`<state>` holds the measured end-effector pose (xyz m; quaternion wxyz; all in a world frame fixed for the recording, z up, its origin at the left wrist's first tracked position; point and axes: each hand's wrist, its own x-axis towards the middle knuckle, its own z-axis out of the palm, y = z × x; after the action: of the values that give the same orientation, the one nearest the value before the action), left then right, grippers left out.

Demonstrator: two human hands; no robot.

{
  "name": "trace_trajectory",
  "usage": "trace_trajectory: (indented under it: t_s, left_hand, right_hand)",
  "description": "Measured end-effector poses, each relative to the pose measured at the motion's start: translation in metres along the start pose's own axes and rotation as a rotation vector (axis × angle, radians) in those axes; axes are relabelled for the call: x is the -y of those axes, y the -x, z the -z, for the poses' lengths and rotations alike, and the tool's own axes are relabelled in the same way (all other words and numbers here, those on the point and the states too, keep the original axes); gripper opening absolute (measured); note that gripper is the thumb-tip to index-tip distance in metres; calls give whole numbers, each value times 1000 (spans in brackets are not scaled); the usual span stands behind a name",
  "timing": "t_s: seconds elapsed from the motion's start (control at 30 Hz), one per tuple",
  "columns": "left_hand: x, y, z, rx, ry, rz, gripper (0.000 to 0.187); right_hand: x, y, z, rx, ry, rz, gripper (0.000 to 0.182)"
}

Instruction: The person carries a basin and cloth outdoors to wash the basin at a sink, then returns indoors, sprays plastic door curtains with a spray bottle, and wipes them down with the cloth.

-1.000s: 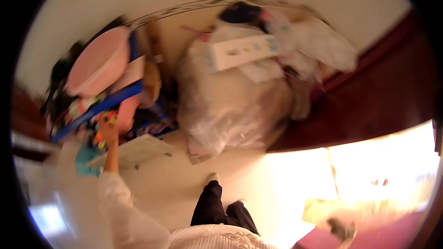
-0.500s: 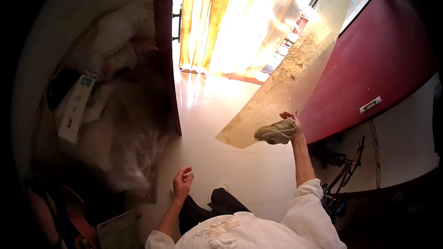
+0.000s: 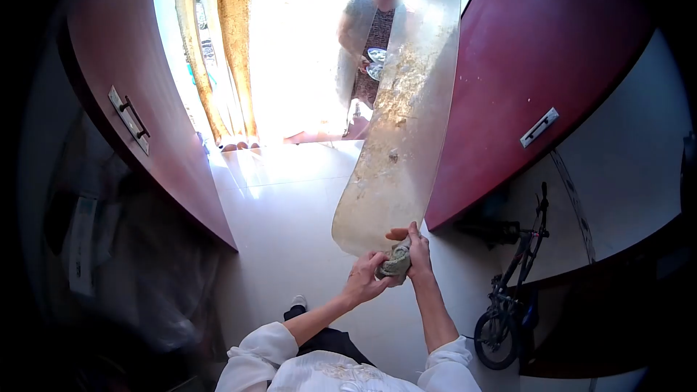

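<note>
A folded grey-green cloth point(image 3: 393, 267) is held between both my hands in front of my body. My right hand point(image 3: 420, 252) closes on its right side, thumb up, with fingers overlapping the lower end of a hanging clear plastic strip point(image 3: 381, 199). On the cloth's left side, the fingers of my left hand point(image 3: 365, 279) are curled against it. The strip is yellowish and stained with brown dirt along its middle. Its rounded lower corner hangs just above my hands.
A red door point(image 3: 530, 65) with a handle is on the right, another red door point(image 3: 138, 87) on the left. Yellowed strips point(image 3: 236, 51) hang in the bright doorway. Beyond it, a person point(image 3: 370, 36) carries bowls point(image 3: 375, 63). A small bicycle point(image 3: 501, 312) stands at lower right.
My left hand has risen from my side to the cloth. My right hand has moved left and lower with it. The view has turned right, bringing in the left door and the person outside.
</note>
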<state>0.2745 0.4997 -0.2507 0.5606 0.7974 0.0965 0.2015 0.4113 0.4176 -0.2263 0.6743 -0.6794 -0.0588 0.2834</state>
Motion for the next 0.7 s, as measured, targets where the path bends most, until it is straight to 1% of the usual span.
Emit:
trace_trajectory:
  t_s: [0.03, 0.07, 0.13, 0.17, 0.2, 0.27, 0.3, 0.33, 0.37, 0.4, 0.47, 0.53, 0.6, 0.67, 0.7]
  left_hand:
    - [1, -4, 8, 60, -16, -6, 39]
    - [2, -11, 12, 69, -10, -9, 39]
    - [9, -27, 23, 220, 150, -151, 41]
    - [13, -29, 19, 259, 269, -158, 40]
    - [17, -31, 19, 264, 277, -157, 40]
    - [23, -36, 30, 516, 895, 228, 34]
    - [31, -34, 32, 495, 1045, 284, 36]
    - [20, -32, 50, 509, 1270, 431, 38]
    - [24, -30, 57, 467, 1389, 528, 38]
    - [30, -23, 65, 418, 1504, 632, 38]
    - [53, -8, 88, 454, 1651, 528, 37]
    - [101, 26, 115, 294, 1576, 629, 36]
    - [84, 42, 157, 53, 1554, 561, 35]
    - [75, 60, 189, 55, 1746, 402, 37]
    - [69, 71, 211, -19, 1727, 383, 37]
  right_hand:
    - [1, 3, -1, -33, 4, 23, 53]
    - [5, 4, 1, -60, 12, 45, 53]
    - [17, 9, -3, -91, 83, 79, 52]
    - [22, 16, 0, -123, 138, 105, 52]
    - [29, 23, -1, -155, 195, 126, 52]
    - [40, 40, -17, -180, 215, 180, 47]
    - [40, 47, -21, -192, 280, 227, 46]
    - [41, 54, -29, -208, 344, 275, 44]
    - [49, 67, -40, -217, 462, 321, 42]
    - [49, 74, -49, -211, 507, 355, 39]
    - [44, 84, -71, -159, 569, 445, 33]
    - [46, 96, -98, -55, 690, 412, 30]
    - [21, 82, -124, 20, 510, 486, 28]
    - [30, 81, -154, 116, 511, 419, 27]
    - [30, 77, -167, 162, 561, 358, 27]
